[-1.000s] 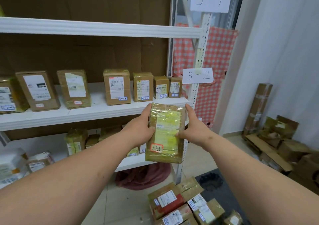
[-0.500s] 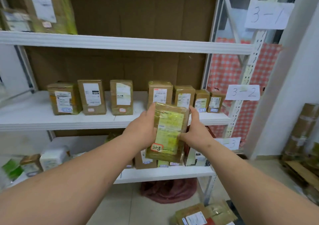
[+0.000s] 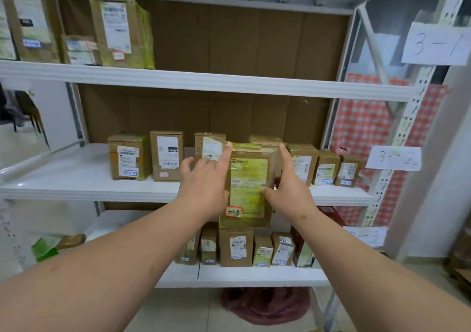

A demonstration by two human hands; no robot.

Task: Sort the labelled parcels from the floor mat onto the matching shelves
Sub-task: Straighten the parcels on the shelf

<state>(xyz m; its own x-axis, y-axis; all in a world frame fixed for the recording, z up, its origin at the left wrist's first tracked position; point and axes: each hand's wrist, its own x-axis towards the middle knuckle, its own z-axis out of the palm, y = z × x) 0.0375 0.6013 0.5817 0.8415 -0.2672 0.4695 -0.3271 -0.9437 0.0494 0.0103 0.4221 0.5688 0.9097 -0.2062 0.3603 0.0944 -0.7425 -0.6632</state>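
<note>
A: Both hands hold the parcel [image 3: 248,186] upright in front of the middle shelf [image 3: 76,178]. The left hand [image 3: 204,186] presses its side, index finger straight up the edge, other fingers spread; the right hand [image 3: 288,186] clamps the other side, thumb on the face.

B: The sticker [image 3: 234,212] seems to read 3-1-3 (blurred), so the 3-1 sign [image 3: 435,43] up top matters. Risk?

A: Shelving it on the wrong tier, or it slipping from that loose flat-fingered hold.
</note>
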